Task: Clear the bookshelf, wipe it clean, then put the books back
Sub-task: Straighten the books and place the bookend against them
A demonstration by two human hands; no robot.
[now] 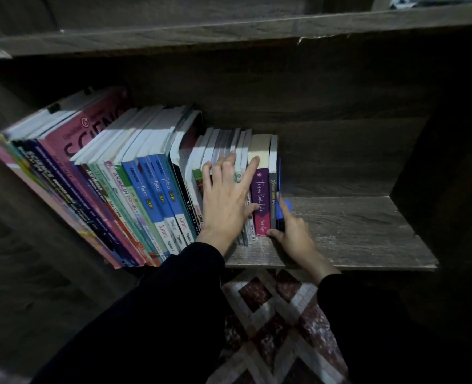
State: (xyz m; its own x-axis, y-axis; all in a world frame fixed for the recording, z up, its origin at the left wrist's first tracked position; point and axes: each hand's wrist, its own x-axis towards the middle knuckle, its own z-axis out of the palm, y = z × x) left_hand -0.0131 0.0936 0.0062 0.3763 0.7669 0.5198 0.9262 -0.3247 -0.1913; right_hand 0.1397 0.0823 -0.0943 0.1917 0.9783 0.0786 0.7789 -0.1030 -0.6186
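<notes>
1. The books (157, 189) lean in a row at the left of the shelf (353, 234). They are stiff paperbacks, light singly.
2. The left hand (226, 200) presses the spines, fingers (252, 167) straight and spread.
3. The right hand (290, 234) pinches the end blue book (278, 173). Hold it low on the spine.

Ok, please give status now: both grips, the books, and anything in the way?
Left grip open, flat on the book row. Right grip pinches the thin blue book at the row's right end. Nothing seen in the way.
</notes>
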